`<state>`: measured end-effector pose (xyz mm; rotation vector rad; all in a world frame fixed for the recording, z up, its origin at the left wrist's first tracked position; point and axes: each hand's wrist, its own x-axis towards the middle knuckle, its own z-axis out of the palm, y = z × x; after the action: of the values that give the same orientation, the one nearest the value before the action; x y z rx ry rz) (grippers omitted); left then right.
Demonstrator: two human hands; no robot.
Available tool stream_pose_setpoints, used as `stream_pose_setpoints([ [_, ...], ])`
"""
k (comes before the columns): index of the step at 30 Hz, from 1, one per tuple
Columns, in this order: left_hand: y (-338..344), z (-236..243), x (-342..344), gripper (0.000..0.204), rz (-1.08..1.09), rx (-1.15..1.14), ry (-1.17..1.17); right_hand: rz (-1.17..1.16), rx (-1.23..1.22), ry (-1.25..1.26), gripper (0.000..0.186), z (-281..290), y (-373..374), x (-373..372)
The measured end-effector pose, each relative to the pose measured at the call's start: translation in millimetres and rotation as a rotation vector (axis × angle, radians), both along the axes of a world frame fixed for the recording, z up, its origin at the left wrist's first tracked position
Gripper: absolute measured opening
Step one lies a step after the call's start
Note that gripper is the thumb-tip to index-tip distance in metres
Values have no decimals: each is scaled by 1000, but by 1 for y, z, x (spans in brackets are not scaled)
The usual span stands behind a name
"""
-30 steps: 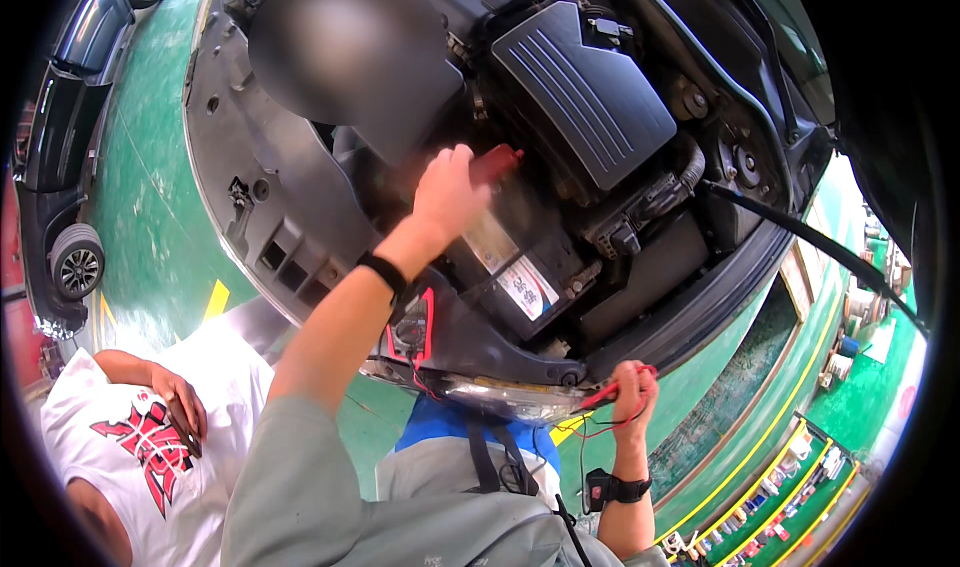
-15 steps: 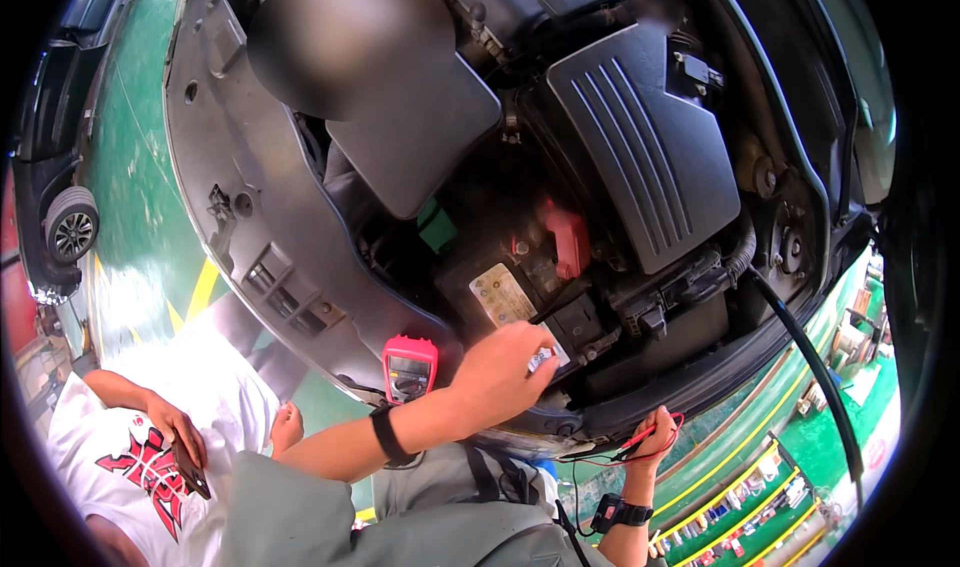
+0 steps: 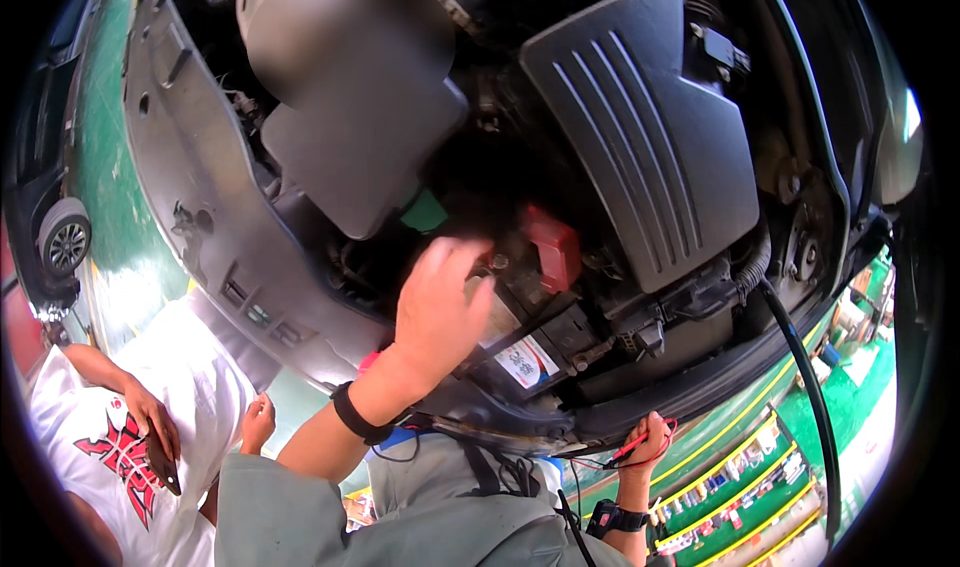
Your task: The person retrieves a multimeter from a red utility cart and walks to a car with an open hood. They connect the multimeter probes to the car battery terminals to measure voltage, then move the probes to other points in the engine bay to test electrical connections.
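My left hand (image 3: 440, 312) reaches over the car battery (image 3: 570, 332), thumb apart from the fingers, with nothing visible in it. Its fingertips are near a round metal terminal post (image 3: 499, 262), though I cannot tell whether they touch. A raised red terminal cover (image 3: 553, 249) stands just to their right. On the battery is a white label (image 3: 525, 362). Down at the right, by the fender edge, my right hand (image 3: 648, 441) is closed on a red test probe (image 3: 630, 446) with thin leads trailing. The red-edged multimeter (image 3: 370, 360) is mostly hidden behind my left forearm.
A ribbed black airbox cover (image 3: 650, 147) lies right of the battery, a grey-black plastic cover (image 3: 365, 162) to its left. A black hose (image 3: 805, 367) hangs at the right. At the lower left, a person in a white shirt (image 3: 200, 387) holds a phone (image 3: 162, 464).
My left hand has moved up and left from the battery's front label toward the terminal post, uncovering that label. The view has shifted slightly. My right hand stays by the fender with the probe.
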<state>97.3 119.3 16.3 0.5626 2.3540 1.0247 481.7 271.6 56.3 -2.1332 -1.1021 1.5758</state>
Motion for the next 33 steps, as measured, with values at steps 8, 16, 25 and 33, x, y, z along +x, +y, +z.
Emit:
stream_pose_setpoints([
  [8, 18, -3, 1, 25, -43, -31, 70, 26, 40, -16, 33, 3, 2, -12],
  [16, 49, 24, 7, 41, -411, -38, 350, 60, 82, 40, 38, 4, -1, -14],
  [25, 90, 18, -6, 41, -759, -94, 395, 118, 12, 62, 39, 11, 2, -12],
  [33, 82, 22, -20, 38, -344, 147, 259, 208, 23, 65, 39, 10, 2, -6],
])
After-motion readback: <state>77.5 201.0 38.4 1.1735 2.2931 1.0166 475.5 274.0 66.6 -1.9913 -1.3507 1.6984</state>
